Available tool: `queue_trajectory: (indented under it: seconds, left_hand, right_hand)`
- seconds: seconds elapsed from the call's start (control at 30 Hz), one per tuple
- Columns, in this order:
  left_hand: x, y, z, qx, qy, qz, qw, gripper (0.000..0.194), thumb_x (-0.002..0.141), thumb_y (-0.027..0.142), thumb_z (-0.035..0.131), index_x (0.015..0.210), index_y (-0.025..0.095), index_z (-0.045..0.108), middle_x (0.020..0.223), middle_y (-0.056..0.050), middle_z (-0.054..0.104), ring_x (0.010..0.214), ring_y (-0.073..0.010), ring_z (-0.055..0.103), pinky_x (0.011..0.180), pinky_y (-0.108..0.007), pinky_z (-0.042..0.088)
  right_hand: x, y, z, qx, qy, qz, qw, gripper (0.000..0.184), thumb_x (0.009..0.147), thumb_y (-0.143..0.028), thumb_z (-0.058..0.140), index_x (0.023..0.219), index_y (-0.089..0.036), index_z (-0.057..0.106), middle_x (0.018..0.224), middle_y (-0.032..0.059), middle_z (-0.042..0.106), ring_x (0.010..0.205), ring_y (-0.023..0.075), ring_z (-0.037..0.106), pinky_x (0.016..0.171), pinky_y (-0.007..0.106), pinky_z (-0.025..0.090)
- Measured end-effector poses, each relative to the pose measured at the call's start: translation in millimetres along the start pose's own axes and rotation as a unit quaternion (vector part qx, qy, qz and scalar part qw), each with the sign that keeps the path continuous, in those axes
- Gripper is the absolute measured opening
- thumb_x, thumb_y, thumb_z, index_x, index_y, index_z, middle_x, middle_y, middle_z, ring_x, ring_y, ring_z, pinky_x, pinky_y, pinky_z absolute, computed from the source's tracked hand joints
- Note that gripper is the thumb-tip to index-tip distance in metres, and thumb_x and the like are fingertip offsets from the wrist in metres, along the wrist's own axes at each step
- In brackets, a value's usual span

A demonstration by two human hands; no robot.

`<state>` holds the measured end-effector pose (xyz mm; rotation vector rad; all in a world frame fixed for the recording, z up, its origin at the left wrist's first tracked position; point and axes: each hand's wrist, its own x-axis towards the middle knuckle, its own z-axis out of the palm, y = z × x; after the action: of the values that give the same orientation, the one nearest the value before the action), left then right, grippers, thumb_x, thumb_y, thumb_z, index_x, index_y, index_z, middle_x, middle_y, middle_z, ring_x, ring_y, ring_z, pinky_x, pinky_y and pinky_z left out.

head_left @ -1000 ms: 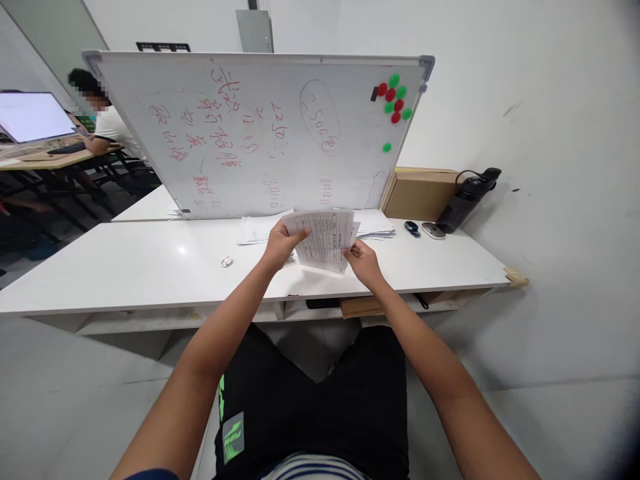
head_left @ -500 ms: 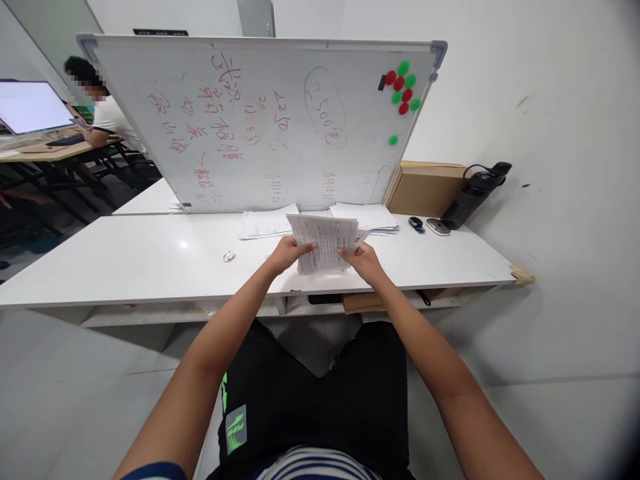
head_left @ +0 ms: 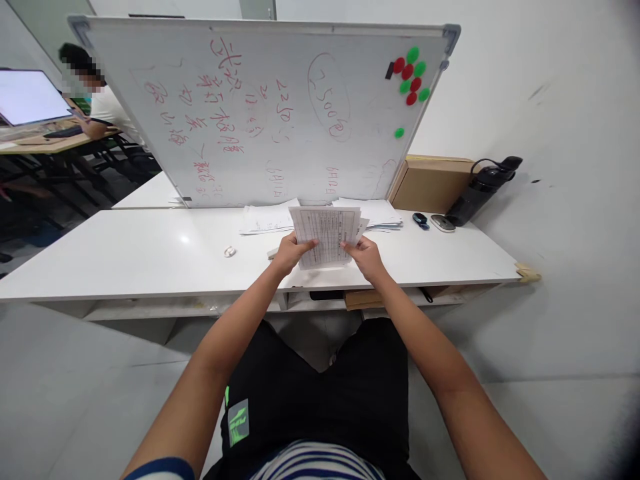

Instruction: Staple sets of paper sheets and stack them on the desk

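A stack of printed paper sheets point(head_left: 327, 230) is held upright over the white desk point(head_left: 135, 260), its lower edge at or just above the top. My left hand point(head_left: 291, 255) is closed on the stack's left edge, thumb across the front. On the right edge, my right hand point(head_left: 366, 257) grips the same sheets, thumb also in front. One sheet juts out at the right of the stack. Behind it lie a left pile of papers point(head_left: 267, 218) and a right pile of papers point(head_left: 383, 215). Beside my left hand, a small pale object point(head_left: 272, 253) is partly hidden.
A whiteboard point(head_left: 240, 107) with red writing and round magnets leans behind the desk. At the right are a cardboard box point(head_left: 433, 187), a black bottle point(head_left: 480, 193), a mouse point(head_left: 443, 223) and a small dark item point(head_left: 421, 221). A small white object point(head_left: 229, 251) lies left. Another person sits far left.
The stack stands a little straighter, and its sheets look more evenly lined up. Both hands keep their hold. My view has shifted slightly, showing more of the small pale object by my left hand.
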<state>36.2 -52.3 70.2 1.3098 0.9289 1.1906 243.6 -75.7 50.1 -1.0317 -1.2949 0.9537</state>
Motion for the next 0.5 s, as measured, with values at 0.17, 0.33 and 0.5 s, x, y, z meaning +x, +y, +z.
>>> queue_trajectory:
  seconds: [0.17, 0.33, 0.5]
  left_hand:
    - [-1.7, 3.6, 0.5, -0.028, -0.005, -0.017, 0.999, 0.047, 0.062, 0.037, 0.081, 0.100, 0.013, 0.067, 0.111, -0.013, 0.068, 0.103, -0.0276, 0.062, 0.091, -0.045, 0.047]
    - [-0.5, 4.2, 0.1, -0.015, -0.013, -0.026, 0.999, 0.048, 0.063, 0.037, 0.080, 0.102, 0.013, 0.067, 0.109, -0.013, 0.068, 0.100, -0.0281, 0.063, 0.088, -0.045, 0.049]
    - [1.0, 4.8, 4.6, -0.005, -0.027, 0.004, 1.000, 0.044, 0.067, 0.036, 0.078, 0.103, 0.013, 0.067, 0.110, -0.013, 0.068, 0.103, -0.0281, 0.063, 0.090, -0.046, 0.049]
  right_hand:
    - [0.0, 2.3, 1.2, 0.013, -0.006, 0.000, 1.000, 0.038, 0.070, -0.044, 0.071, 0.100, -0.021, 0.067, 0.103, 0.0048, 0.071, 0.102, 0.0246, 0.063, 0.091, 0.042, 0.048]
    - [-0.8, -3.0, 3.3, -0.010, -0.021, -0.022, 0.999, 0.037, 0.074, -0.042, 0.069, 0.103, -0.021, 0.065, 0.105, 0.0054, 0.070, 0.101, 0.0238, 0.063, 0.090, 0.040, 0.049]
    - [-3.5, -12.3, 6.5, -0.107, 0.038, -0.075, 0.991, 0.031, 0.078, -0.040, 0.063, 0.102, -0.021, 0.065, 0.101, 0.0051, 0.069, 0.094, 0.0234, 0.063, 0.085, 0.038, 0.049]
